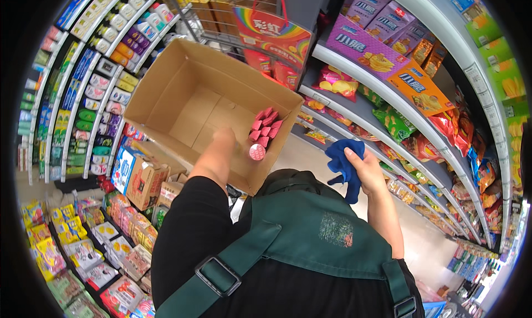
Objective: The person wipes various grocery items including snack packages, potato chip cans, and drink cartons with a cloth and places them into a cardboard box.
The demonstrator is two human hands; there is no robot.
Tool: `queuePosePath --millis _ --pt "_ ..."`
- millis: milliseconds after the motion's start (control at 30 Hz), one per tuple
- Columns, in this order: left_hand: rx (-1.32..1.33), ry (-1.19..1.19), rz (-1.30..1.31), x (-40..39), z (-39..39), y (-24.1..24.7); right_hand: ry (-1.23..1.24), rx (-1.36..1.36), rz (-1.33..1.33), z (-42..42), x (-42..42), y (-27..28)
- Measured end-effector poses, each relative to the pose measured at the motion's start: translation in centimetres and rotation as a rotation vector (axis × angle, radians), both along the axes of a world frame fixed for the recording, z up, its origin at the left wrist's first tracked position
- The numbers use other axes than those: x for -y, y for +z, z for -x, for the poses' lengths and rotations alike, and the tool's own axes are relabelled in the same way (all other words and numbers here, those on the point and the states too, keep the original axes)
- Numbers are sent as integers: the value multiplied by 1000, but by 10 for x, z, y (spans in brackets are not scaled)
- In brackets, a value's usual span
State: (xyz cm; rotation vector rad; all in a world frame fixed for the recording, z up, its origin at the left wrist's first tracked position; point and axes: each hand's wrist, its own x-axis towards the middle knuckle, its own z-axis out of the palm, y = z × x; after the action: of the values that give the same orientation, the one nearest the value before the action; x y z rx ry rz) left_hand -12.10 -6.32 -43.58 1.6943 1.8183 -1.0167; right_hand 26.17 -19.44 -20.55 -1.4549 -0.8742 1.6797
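Observation:
A large open cardboard box stands before me. My left hand reaches inside it, over the bare part of its floor; the fingers are blurred, so I cannot tell whether they hold anything. Several small pink packets lie in a cluster at the box's right side. Beside them sits a round pink-topped item. My right hand is to the right of the box, closed on a crumpled blue cloth that hangs down from the fingers.
Snack shelves curve along the right side, holding boxes and chip bags. Bottles and toiletries fill shelves at the left. Stacked cartons and a packaged-food display stand at the lower left. Behind the box is a wire rack.

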Motion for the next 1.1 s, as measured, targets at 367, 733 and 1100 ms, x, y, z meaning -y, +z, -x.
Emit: queuePosePath --millis 367,733,1100 --pt "400 361 -10 -74 87 116 -93 11 145 -13 27 -15" --pt "1750 939 169 -46 -5 213 215 -108 -804 121 -60 46" --pt "1940 869 41 -39 -30 238 270 -336 -606 128 -53 67"
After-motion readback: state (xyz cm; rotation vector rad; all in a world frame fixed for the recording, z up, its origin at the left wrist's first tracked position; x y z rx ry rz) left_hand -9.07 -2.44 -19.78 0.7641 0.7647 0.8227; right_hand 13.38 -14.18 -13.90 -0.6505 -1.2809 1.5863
